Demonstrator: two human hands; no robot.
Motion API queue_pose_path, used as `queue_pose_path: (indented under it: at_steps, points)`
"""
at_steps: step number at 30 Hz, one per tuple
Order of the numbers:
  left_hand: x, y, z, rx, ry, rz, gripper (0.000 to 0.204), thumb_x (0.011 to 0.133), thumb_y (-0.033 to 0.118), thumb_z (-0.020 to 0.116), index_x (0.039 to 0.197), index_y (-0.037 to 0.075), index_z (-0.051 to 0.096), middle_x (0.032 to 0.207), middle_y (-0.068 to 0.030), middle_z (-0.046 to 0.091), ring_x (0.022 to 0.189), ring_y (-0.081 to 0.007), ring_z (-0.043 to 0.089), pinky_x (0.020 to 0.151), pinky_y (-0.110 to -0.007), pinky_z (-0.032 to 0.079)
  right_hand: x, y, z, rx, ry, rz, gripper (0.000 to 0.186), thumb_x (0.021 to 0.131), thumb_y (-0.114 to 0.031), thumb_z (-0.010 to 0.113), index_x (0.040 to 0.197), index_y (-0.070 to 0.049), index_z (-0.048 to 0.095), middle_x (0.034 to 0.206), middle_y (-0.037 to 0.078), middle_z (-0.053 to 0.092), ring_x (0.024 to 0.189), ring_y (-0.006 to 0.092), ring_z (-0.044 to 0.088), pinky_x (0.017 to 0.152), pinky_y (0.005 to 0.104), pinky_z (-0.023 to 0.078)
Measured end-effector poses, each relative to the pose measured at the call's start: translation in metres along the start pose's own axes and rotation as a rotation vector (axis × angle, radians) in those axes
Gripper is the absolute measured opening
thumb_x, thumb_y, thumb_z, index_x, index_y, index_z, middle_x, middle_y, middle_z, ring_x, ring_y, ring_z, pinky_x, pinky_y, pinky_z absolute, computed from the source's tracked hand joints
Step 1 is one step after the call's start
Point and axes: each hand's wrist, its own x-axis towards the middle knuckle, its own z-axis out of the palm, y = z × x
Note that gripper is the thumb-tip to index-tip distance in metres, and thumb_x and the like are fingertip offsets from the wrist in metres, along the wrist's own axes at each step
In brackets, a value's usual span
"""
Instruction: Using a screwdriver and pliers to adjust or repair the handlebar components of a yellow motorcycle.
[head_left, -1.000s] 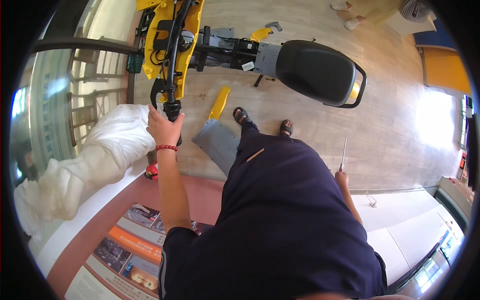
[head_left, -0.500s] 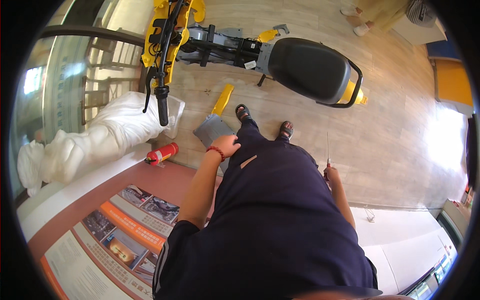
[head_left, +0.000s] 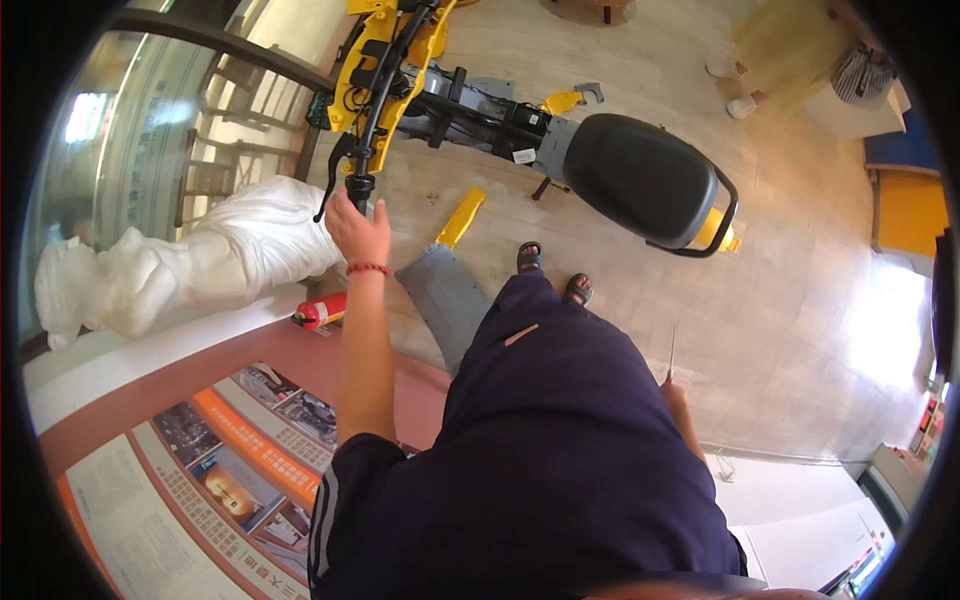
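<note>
My left hand (head_left: 358, 232) is over the left handlebar grip of a yellow and black scooter, covering most of it. Its thumb stands apart and the fingers point toward the brake lever (head_left: 333, 180); whether the palm touches the grip is hidden. Low at my right side, my right hand (head_left: 674, 392) is closed on a screwdriver (head_left: 673, 348), its thin shaft pointing away from me. The partly stripped scooter shows its bare frame (head_left: 470, 115) and a black seat (head_left: 640, 180). A grey and yellow panel (head_left: 440, 290) lies on the floor by my feet.
A red fire extinguisher (head_left: 322, 311) lies by the left wall base, beside a white-wrapped bundle (head_left: 220, 245). A printed poster board (head_left: 240, 470) is at the lower left. Another person's feet (head_left: 740, 105) show at the far right, near a yellow cabinet (head_left: 910, 212).
My left hand has gone from beside my thigh forward and left to the handlebar grip. My right hand has dropped slightly, still with the screwdriver. The view has shifted.
</note>
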Motion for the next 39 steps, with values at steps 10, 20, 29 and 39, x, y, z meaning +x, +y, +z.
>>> queue_pose_path:
  at_steps: [10, 20, 29, 39]
  points:
    - [0.028, -0.019, 0.01, 0.152, -0.124, -0.222, 0.075, 0.058, 0.022, 0.079, 0.124, 0.011, 0.043, 0.112, -0.0158, 0.044, 0.106, -0.0344, 0.041, 0.092, -0.046, 0.035, -0.137, -0.116, 0.031, -0.088, 0.05, -0.091, 0.012, 0.072, -0.007, 0.05, 0.061, -0.008, 0.044, 0.051, 0.004, 0.041, 0.038, 0.016, 0.04, 0.037, 0.0296, 0.03]
    - [0.035, -0.022, 0.015, 0.019, -0.147, -0.207, 0.076, 0.06, 0.016, 0.076, 0.126, 0.012, 0.038, 0.123, -0.021, 0.038, 0.115, -0.0411, 0.036, 0.099, -0.054, 0.026, -0.144, -0.199, 0.055, -0.103, -0.036, -0.207, 0.004, 0.07, -0.004, 0.048, 0.068, -0.005, 0.045, 0.052, 0.003, 0.041, 0.039, 0.0137, 0.04, 0.034, 0.0269, 0.029]
    - [0.036, -0.02, 0.014, 0.027, -0.145, -0.216, 0.079, 0.057, 0.017, 0.078, 0.125, 0.012, 0.037, 0.123, -0.02, 0.038, 0.117, -0.0372, 0.037, 0.099, -0.056, 0.026, -0.182, -0.198, 0.066, -0.403, 0.055, -0.161, 0.01, 0.073, -0.007, 0.05, 0.063, -0.006, 0.049, 0.052, 0.005, 0.042, 0.039, 0.0167, 0.04, 0.035, 0.0297, 0.029]
    - [0.038, -0.022, 0.022, 0.027, -0.097, -0.173, 0.072, 0.06, 0.015, 0.074, 0.123, 0.009, 0.041, 0.121, -0.0237, 0.04, 0.114, -0.0405, 0.038, 0.096, -0.053, 0.028, -0.136, -0.19, 0.077, -0.208, 0.002, -0.089, 0.008, 0.071, -0.008, 0.051, 0.065, -0.004, 0.048, 0.052, 0.004, 0.043, 0.039, 0.0152, 0.04, 0.035, 0.0291, 0.028]
